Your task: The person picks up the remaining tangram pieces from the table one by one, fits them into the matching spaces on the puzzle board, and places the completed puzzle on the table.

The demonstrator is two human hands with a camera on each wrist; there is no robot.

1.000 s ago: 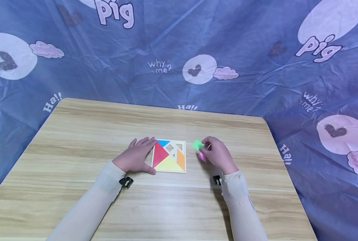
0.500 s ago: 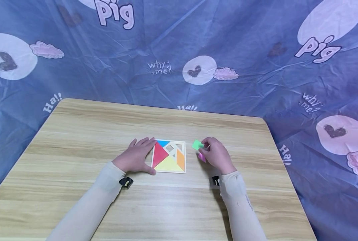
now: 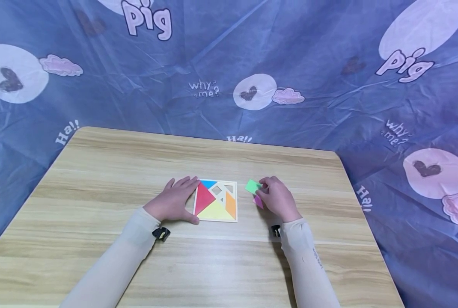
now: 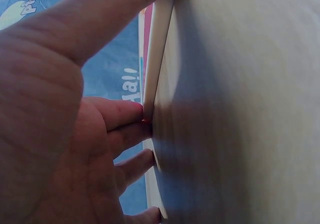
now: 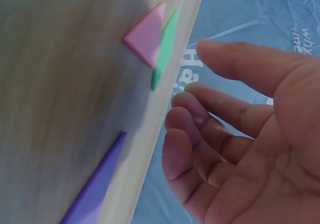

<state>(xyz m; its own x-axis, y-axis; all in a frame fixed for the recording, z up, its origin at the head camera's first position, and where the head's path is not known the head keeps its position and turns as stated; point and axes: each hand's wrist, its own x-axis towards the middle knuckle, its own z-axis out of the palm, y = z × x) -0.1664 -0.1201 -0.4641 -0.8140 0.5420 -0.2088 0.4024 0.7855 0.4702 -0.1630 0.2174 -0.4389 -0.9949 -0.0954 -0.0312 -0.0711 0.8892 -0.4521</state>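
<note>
My left hand [image 3: 175, 198] lies along the left edge of a square tangram tray [image 3: 237, 201], thumb at the near corner and fingers at the far one. Set in the tray are a red triangle [image 3: 203, 199], a yellow triangle [image 3: 216, 211], a blue triangle [image 3: 207, 184] and an orange parallelogram [image 3: 230, 205]. Beside the tray my right hand [image 3: 278, 197] hovers by a green square [image 3: 252, 186] and a pink triangle [image 5: 147, 34]. Its fingers are loosely bent, thumb apart, with nothing between them. A purple triangle [image 5: 97, 184] shows in the right wrist view; the hand hides it from the head view.
The tray has a square recess [image 3: 216, 190] and triangular recesses [image 3: 229, 188] with bare bottoms. All of it lies on a wood-grain table [image 3: 213, 265]. Behind the table hangs a blue printed cloth [image 3: 198, 55].
The head view has tilted up very slightly. Both hands, the tray and the loose pieces stay practically where they were.
</note>
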